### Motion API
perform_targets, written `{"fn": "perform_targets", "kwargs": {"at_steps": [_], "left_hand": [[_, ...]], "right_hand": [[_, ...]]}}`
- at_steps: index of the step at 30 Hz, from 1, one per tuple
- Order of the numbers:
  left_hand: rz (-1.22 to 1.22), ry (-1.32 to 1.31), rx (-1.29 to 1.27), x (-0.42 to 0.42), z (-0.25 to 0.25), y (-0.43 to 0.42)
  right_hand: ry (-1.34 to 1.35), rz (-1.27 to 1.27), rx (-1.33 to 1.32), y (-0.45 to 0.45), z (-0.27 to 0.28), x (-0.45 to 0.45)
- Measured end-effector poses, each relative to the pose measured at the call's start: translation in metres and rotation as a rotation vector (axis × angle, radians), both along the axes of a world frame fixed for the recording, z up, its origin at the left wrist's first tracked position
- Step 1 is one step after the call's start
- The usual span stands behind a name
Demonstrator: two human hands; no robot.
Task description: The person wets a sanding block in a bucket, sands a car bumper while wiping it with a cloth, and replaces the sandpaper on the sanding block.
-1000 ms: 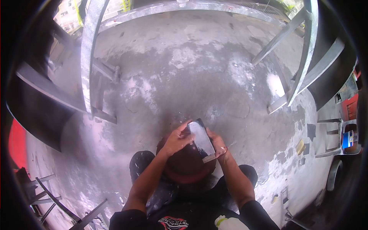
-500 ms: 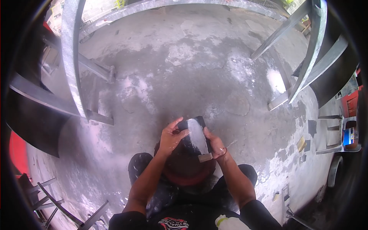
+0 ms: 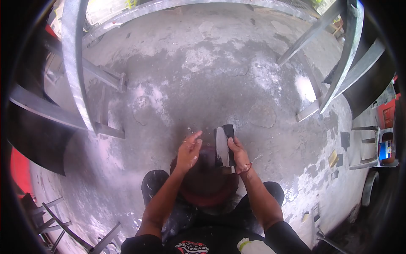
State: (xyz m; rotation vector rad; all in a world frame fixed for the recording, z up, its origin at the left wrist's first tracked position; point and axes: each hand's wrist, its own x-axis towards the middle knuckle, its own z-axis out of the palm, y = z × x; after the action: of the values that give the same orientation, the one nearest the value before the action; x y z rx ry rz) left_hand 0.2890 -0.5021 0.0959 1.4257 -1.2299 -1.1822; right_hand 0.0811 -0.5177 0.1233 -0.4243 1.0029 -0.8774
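Note:
Between finger and thumb, my right hand (image 3: 239, 155) grips a black sheet of sandpaper (image 3: 222, 146) by its right side. Pale dust coats a long strip of its face. A small tan block (image 3: 228, 170) shows at its lower end, by the wrist; whether the sheet is wrapped around it I cannot tell. My left hand (image 3: 189, 153) is dusty and held apart from the sheet, fingers out and holding nothing. Below both hands, between my knees, is a round dark-red container (image 3: 211, 200) whose inside is too dark to make out.
Grey metal frames stand at left (image 3: 76, 67) and right (image 3: 344, 63), with dark curved panels beside them. The concrete floor (image 3: 198, 93) is streaked with white dust. Dark scraps and a tan piece (image 3: 332, 158) lie to the right, near a chair (image 3: 368, 148).
My left hand has let go of the sandpaper and is now apart from it. My right hand has turned the sheet more edge-on, slightly to the right.

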Motion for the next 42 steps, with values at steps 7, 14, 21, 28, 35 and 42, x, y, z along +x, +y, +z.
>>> {"fn": "perform_targets", "kwargs": {"at_steps": [7,14,21,28,35,42], "left_hand": [[-0.155,-0.141,-0.21,-0.024,0.025,0.011],[0.026,0.308,0.096,-0.011,-0.003,0.007],[0.068,0.354,0.072,-0.005,0.005,0.004],[-0.029,-0.381,-0.343,-0.023,0.039,0.008],[-0.257,-0.381,-0.256,-0.019,0.016,0.01],[-0.158,0.936,0.276,-0.008,0.034,0.004]], "right_hand": [[0.048,0.218,-0.014,0.007,-0.01,0.003],[0.079,0.347,-0.008,0.006,0.01,0.0],[-0.021,0.347,0.019,0.007,0.018,0.002],[-0.071,0.211,0.032,0.007,0.001,0.004],[0.044,0.129,-0.129,0.01,-0.007,0.005],[0.966,0.152,-1.007,0.034,0.001,0.035]]}}
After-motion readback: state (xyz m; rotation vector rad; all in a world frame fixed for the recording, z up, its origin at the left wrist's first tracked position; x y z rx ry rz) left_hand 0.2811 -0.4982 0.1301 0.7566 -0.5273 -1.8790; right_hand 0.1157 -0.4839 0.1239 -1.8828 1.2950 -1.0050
